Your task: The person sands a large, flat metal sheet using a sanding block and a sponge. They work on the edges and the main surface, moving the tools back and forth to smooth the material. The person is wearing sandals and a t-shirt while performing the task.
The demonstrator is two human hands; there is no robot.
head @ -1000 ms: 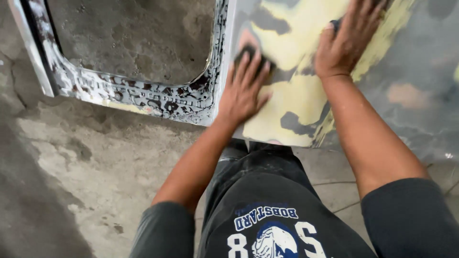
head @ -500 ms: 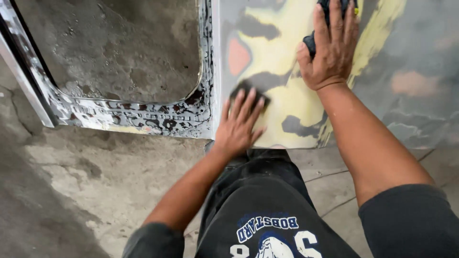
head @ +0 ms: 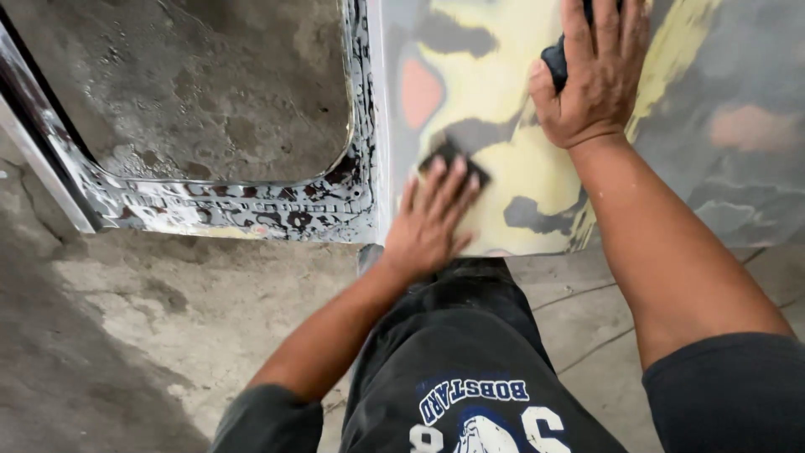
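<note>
Hands press 2 dark pads flat on a sanded panel

Hands lie flat against a body panel (head: 503, 109) whose paint is rubbed through to yellow, grey and an orange patch. The left hand (head: 432, 222) has its fingers spread and pressed down on a small dark sanding pad (head: 449, 155), which peeks out above the fingertips near the panel's lower left edge. The right hand (head: 595, 75) sits higher on the panel, fingers laid close together over a second dark pad (head: 555, 60) that shows only beside the thumb. Neither hand pinches its pad; each holds it under the flat of the fingers.

Compared with 0.5 s ago, the left hand and its pad sit in nearly the same spot near the lower edge, and the right hand remains at the top of the view. 1 s ago the 2 hands were closer to level.

Left of the panel, a mottled metal frame (head: 251, 210) borders an opening. Bare concrete floor (head: 126, 335) lies below, with dark shorts (head: 453, 352) in the foreground.
</note>
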